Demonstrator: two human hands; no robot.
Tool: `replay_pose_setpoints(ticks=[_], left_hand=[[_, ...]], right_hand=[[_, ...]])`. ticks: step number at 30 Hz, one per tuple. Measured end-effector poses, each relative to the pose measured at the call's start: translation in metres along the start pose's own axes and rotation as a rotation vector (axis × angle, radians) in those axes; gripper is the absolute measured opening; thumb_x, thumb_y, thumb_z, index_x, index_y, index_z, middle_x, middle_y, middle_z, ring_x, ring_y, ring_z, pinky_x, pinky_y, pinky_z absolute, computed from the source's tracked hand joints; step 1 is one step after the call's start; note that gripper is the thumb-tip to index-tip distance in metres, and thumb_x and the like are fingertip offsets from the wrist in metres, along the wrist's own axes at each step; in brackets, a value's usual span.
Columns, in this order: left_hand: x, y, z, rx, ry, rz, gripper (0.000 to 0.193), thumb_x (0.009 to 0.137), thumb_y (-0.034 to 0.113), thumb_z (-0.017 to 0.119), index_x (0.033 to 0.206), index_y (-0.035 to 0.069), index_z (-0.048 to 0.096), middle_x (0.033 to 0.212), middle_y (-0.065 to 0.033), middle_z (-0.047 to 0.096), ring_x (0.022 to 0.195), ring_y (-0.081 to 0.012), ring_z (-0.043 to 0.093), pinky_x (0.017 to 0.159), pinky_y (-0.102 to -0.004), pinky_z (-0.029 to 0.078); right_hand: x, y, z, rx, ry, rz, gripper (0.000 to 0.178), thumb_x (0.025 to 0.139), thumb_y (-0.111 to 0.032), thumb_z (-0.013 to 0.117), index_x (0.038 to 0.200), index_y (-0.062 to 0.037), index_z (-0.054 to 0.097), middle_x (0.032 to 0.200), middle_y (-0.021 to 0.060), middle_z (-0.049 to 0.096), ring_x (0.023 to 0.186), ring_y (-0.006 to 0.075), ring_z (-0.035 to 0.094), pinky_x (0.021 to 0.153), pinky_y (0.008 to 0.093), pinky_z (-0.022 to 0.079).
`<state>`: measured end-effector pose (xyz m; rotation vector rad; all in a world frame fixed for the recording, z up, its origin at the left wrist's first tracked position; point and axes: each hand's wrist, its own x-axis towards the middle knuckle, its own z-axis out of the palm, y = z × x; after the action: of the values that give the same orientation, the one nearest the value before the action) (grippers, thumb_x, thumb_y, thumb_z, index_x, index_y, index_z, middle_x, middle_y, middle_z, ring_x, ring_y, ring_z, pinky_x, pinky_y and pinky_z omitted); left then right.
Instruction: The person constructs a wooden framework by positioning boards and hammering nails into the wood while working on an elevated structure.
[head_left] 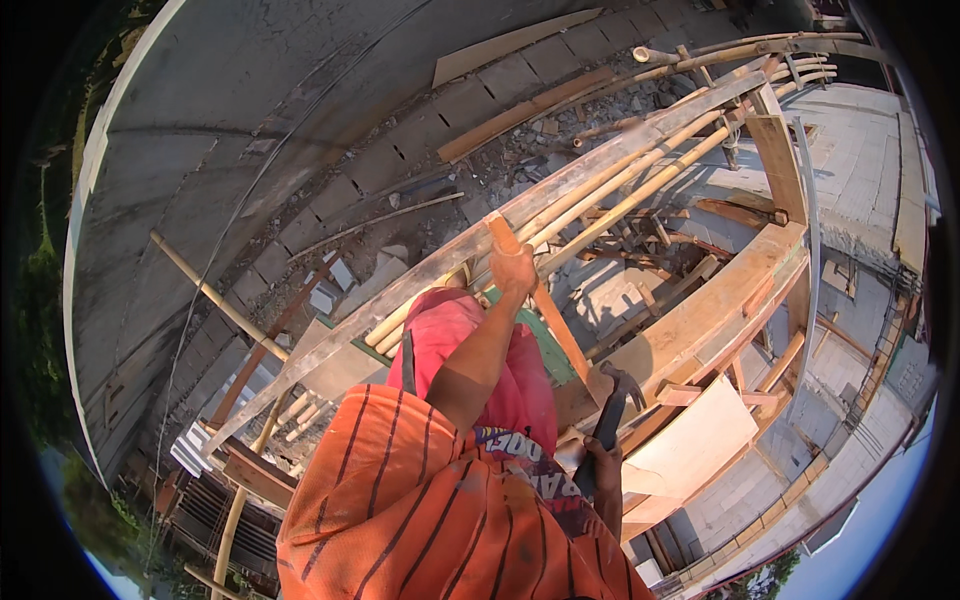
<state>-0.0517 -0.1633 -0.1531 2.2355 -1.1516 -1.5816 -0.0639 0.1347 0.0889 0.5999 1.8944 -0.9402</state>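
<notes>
My left hand (513, 271) is closed round a narrow wooden batten (563, 330), gripping it near its upper end. The batten slants across from the long weathered plank (440, 265) on the left to the wide timber beam (690, 295) on the right. In my right hand (603, 466) is a claw hammer with a black handle (606, 430), held by its lower part. The hammer's head (625, 385) is beside the batten's lower end, over the beam; whether they touch, I cannot tell.
Bamboo poles (640, 195) run alongside the weathered plank. A pale plywood sheet (695, 440) leans right of the hammer. An upright timber (778, 165) stands at the beam's far end. Below lie rubble (500, 180) and loose wood, and a grey wall (240, 130) rises at left.
</notes>
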Motion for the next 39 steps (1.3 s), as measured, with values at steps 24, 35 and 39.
replay_pose_setpoints(ticks=[24,35,39], left_hand=[[0.010,-0.025,0.028,-0.267,0.148,0.012,0.055,0.067,0.016,0.073,0.116,0.001,0.054,0.103,-0.0208,0.059,0.101,-0.0393,0.055,0.089,-0.0474,0.044],[0.008,-0.022,0.020,-0.257,0.112,-0.033,0.059,0.068,0.019,0.074,0.119,0.002,0.050,0.106,-0.0189,0.057,0.106,-0.0362,0.052,0.092,-0.0449,0.041],[0.004,-0.020,0.016,-0.269,0.052,-0.062,0.060,0.067,0.019,0.075,0.119,0.003,0.051,0.106,-0.0192,0.057,0.107,-0.0361,0.051,0.093,-0.0448,0.041]], right_hand=[[0.104,-0.302,0.352,-2.228,-0.630,-0.643,0.066,0.073,-0.008,0.066,0.132,-0.0042,0.038,0.091,0.0213,0.063,0.078,0.0309,0.063,0.079,0.0427,0.046],[0.062,-0.354,0.421,-1.451,-0.490,-1.146,0.061,0.078,-0.012,0.059,0.134,-0.0029,0.037,0.065,0.0053,0.055,0.049,0.0135,0.052,0.049,0.0290,0.046],[0.148,-0.310,0.351,-1.992,-0.675,-1.342,0.078,0.074,-0.009,0.060,0.143,0.0012,0.027,0.066,0.0085,0.058,0.051,0.0159,0.055,0.051,0.0309,0.047]])
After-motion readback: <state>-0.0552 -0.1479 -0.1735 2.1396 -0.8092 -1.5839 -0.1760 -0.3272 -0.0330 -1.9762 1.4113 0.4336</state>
